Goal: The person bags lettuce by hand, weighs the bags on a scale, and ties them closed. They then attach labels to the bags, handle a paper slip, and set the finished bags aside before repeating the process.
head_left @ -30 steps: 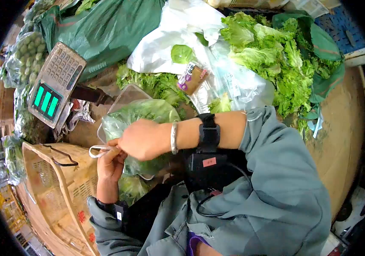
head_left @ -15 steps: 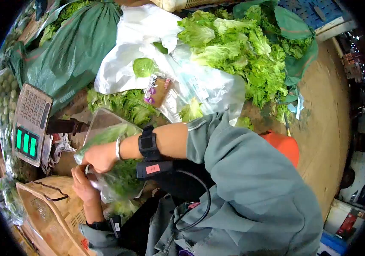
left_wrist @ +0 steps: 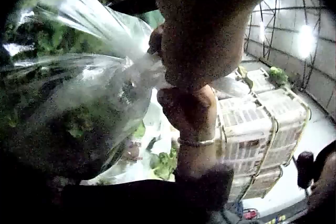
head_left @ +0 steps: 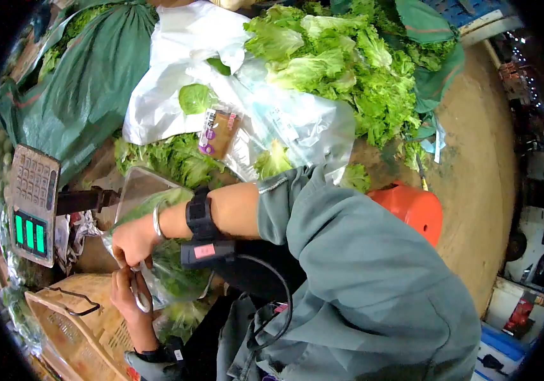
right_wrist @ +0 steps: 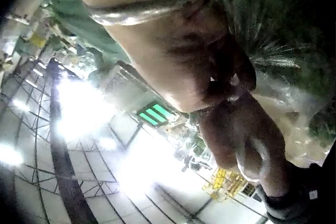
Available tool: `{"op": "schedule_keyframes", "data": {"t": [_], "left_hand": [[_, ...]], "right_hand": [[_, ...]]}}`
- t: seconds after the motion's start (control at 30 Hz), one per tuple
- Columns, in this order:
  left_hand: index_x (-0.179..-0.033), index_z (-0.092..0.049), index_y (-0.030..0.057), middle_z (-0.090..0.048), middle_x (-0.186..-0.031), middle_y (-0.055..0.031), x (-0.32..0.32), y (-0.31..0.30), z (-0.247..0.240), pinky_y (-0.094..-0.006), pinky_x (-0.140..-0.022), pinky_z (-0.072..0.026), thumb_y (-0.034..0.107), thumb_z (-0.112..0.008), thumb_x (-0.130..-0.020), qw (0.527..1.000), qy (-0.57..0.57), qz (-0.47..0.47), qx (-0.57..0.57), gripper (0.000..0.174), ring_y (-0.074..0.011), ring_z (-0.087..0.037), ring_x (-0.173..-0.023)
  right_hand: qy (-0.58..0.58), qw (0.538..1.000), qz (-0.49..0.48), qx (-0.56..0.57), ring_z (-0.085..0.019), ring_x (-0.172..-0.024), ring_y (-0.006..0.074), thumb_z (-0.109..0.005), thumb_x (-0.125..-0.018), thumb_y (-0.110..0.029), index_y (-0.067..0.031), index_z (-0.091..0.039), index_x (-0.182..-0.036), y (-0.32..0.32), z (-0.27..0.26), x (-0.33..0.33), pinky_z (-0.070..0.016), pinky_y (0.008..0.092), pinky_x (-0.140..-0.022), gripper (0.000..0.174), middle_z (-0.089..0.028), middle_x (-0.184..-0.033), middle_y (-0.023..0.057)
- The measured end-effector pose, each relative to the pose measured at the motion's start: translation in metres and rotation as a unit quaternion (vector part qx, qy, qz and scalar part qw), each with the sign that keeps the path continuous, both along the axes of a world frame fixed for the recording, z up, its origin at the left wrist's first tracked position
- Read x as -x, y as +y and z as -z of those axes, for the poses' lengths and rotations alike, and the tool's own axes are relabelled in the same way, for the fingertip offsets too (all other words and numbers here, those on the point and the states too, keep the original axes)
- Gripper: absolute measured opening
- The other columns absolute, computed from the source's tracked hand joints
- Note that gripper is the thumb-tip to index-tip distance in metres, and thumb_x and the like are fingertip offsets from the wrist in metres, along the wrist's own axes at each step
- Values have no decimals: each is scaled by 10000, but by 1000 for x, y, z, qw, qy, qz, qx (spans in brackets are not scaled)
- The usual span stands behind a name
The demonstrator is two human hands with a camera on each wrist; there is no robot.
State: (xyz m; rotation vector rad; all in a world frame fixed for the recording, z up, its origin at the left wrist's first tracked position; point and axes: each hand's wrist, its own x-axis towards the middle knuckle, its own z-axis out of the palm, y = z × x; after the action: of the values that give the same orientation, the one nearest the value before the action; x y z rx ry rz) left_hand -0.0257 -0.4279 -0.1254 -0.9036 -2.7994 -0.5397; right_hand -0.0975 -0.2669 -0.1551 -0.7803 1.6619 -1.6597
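Note:
A clear plastic bag [head_left: 180, 270] stuffed with leafy greens lies in front of the person, its neck gathered to a twist. My right hand [head_left: 135, 241], with a silver bangle at the wrist, pinches at the gathered neck from above. Just below it my left hand [head_left: 129, 297] grips the same neck, the fingers of both hands meeting. A narrow white loop [right_wrist: 254, 158] hangs over the left hand in the right wrist view. In the left wrist view, the plastic bag [left_wrist: 63, 103] bulges out from the left hand [left_wrist: 205, 35]; the fingertips are largely hidden there.
A clear tray [head_left: 133, 184] sits behind the bag. To the left are a scale display [head_left: 34, 203] and a tan plastic crate [head_left: 88, 317]. Loose lettuce [head_left: 348, 70], white plastic sheeting [head_left: 164, 82] and a green sack [head_left: 88, 95] lie beyond. A red stool [head_left: 415, 209] stands right.
Both hands have shifted left and downward in view with the bag's neck as the head view turned. The white loop, earlier sticking out leftward, now hangs over the left hand.

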Motion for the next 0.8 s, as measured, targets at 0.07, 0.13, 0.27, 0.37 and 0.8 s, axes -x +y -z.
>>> {"op": "schedule_keyframes", "data": {"t": [0.07, 0.13, 0.27, 0.37, 0.8], "left_hand": [[-809, -518, 6, -464, -670, -53, -4, 3, -2, -307, -499, -368, 7, -521, -793, 972, -148, -51, -178, 16, -166, -452, -546], [-801, -521, 3, -452, -687, -9, -5, -11, -6, -239, -507, -318, 127, -405, -894, 919, -273, -122, -258, 193, -84, -396, -568], [-693, -464, 41, -374, -604, 5, -6, -25, 14, -219, -470, -257, 364, -346, -929, 825, -383, -114, -401, 417, -80, -340, -514], [-650, -420, 76, -363, -576, 8, -12, -24, 15, -206, -448, -229, 386, -358, -922, 793, -430, -148, -406, 417, -71, -325, -494], [-724, -529, 26, -408, -538, 36, -28, -66, 39, -270, -417, -253, 284, -434, -899, 809, -492, -303, -108, 326, -64, -335, -456]], "right_hand": [[213, 974, 40, -59, -606, -618, 276, -570, -632, -53, 24, -622, -732, 2, -11, -4, -489, 371, -505, 137, -610, -677, 148], [448, 874, 83, -165, -597, -606, 341, -573, -615, -155, -2, -623, -644, -3, -14, -9, -484, 401, -504, 164, -597, -621, 168], [463, 849, 130, -218, -612, -597, 288, -560, -611, -154, -42, -635, -608, 0, -20, -7, -478, 395, -490, 134, -605, -607, 143], [512, 815, 149, -227, -618, -602, 276, -558, -603, -163, -58, -638, -597, 3, -18, -10, -477, 376, -479, 133, -610, -608, 130], [445, 819, 23, -360, -598, -630, 309, -552, -607, -183, -81, -630, -629, 46, 13, 10, -479, 421, -553, 130, -606, -650, 134]]}}
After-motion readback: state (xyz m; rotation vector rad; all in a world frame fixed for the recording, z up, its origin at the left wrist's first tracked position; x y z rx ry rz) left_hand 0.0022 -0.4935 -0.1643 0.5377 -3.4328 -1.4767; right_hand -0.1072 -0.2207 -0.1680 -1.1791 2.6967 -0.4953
